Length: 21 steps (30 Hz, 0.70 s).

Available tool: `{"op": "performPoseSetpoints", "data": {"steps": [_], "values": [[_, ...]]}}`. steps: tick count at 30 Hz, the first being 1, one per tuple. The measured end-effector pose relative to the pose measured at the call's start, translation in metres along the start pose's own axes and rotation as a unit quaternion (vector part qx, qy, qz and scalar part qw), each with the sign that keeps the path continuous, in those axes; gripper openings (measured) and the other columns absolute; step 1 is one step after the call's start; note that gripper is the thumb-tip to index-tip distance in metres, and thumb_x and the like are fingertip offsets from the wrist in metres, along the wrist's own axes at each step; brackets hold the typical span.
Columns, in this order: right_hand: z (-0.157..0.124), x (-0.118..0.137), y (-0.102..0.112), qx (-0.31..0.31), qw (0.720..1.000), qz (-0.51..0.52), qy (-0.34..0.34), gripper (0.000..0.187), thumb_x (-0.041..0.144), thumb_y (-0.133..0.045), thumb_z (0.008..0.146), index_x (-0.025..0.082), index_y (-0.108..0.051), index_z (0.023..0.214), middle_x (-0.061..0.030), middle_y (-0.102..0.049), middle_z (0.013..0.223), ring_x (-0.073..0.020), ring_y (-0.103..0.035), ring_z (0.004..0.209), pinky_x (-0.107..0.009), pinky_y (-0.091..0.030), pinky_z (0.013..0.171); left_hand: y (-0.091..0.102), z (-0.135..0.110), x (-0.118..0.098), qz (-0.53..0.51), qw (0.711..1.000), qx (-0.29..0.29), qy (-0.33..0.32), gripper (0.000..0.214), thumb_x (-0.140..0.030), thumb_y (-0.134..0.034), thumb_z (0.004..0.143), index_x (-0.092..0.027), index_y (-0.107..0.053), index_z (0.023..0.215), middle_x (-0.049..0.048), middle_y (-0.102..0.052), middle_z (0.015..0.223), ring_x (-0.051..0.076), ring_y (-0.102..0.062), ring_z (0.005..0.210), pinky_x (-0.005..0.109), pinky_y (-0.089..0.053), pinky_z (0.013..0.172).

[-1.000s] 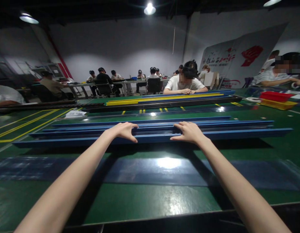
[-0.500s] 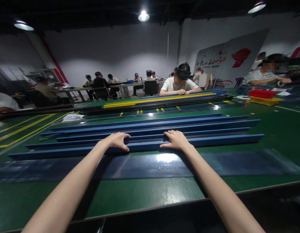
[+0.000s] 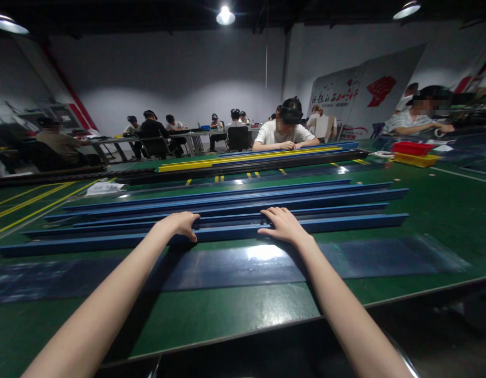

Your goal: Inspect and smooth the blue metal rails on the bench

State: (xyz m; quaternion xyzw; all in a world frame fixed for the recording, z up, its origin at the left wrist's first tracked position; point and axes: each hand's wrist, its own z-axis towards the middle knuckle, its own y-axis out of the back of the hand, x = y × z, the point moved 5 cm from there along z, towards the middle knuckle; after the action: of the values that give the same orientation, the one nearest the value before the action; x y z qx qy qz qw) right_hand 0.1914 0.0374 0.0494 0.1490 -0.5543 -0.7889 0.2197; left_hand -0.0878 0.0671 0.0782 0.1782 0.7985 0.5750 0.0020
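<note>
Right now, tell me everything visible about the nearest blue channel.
The blue channel is long and straight, with two upright walls along its length; perhaps plastic. It seems to lie on the green table, just beyond the glossy strip. The left hand and right hand straddle it, thumbs at its nearer wall; whether they grip it is unclear.

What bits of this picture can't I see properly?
In the head view:
Parts of the front blue rail: hidden behind the left hand and right hand.
Left end of the nearest shiny strip: cut off by the picture's left edge.
Any writing on the white paper: too small and blurred.
</note>
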Motion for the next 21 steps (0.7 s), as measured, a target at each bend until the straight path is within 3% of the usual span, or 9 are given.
{"op": "performPoseSetpoints", "data": {"steps": [2, 6, 11, 17, 21], "values": [[-0.007, -0.011, 0.004, -0.003, 1.0, 0.013, -0.023, 0.065, 0.06, -0.048, 0.076, 0.016, -0.05, 0.124, -0.0113, -0.054, 0.121, -0.0248, -0.049, 0.109, -0.036, -0.032, 0.092, 0.009, -0.003, -0.02, 0.015, 1.0, -0.01, 0.005, 0.079, -0.047, -0.066, 0.06, -0.02, -0.042, 0.131, 0.0154, -0.045, 0.133, 0.03, -0.045, 0.119, 0.035, -0.038, 0.094], [-0.021, -0.034, 0.01, 0.0, 0.996, 0.032, -0.081, 0.065, 0.061, -0.05, 0.074, 0.018, -0.052, 0.122, -0.0097, -0.053, 0.124, -0.0255, -0.049, 0.11, -0.038, -0.031, 0.095, 0.028, -0.006, -0.079, -0.046, 0.989, -0.09, -0.112, 0.068, -0.056, -0.049, 0.076, -0.019, -0.04, 0.132, 0.0134, -0.042, 0.136, 0.026, -0.041, 0.123, 0.033, -0.034, 0.098], [-0.031, -0.049, 0.012, 0.004, 0.992, 0.03, -0.123, 0.062, 0.058, -0.051, 0.074, 0.019, -0.051, 0.123, -0.0094, -0.054, 0.123, -0.0256, -0.048, 0.111, -0.04, -0.028, 0.097, 0.034, 0.003, -0.135, -0.069, 0.963, -0.165, -0.202, 0.064, -0.051, -0.046, 0.082, -0.014, -0.037, 0.133, 0.0137, -0.043, 0.134, 0.025, -0.042, 0.121, 0.031, -0.032, 0.098], [-0.033, -0.05, 0.01, 0.004, 0.991, 0.031, -0.131, 0.061, 0.055, -0.052, 0.074, 0.019, -0.052, 0.123, -0.0102, -0.055, 0.121, -0.0244, -0.047, 0.112, -0.04, -0.027, 0.098, 0.031, 0.022, -0.173, -0.075, 0.941, -0.233, -0.232, 0.068, -0.058, -0.041, 0.082, -0.014, -0.034, 0.135, 0.0137, -0.045, 0.132, 0.026, -0.043, 0.119, 0.034, -0.033, 0.096], [-0.033, -0.049, 0.009, -0.003, 0.992, 0.036, -0.122, 0.06, 0.054, -0.052, 0.075, 0.018, -0.052, 0.123, -0.0114, -0.055, 0.121, -0.0231, -0.046, 0.115, -0.039, -0.025, 0.099, 0.025, 0.029, -0.182, -0.09, 0.946, -0.254, -0.179, 0.065, -0.059, -0.028, 0.086, -0.013, -0.041, 0.13, 0.0145, -0.051, 0.124, 0.028, -0.048, 0.113, 0.038, -0.037, 0.09]]}}
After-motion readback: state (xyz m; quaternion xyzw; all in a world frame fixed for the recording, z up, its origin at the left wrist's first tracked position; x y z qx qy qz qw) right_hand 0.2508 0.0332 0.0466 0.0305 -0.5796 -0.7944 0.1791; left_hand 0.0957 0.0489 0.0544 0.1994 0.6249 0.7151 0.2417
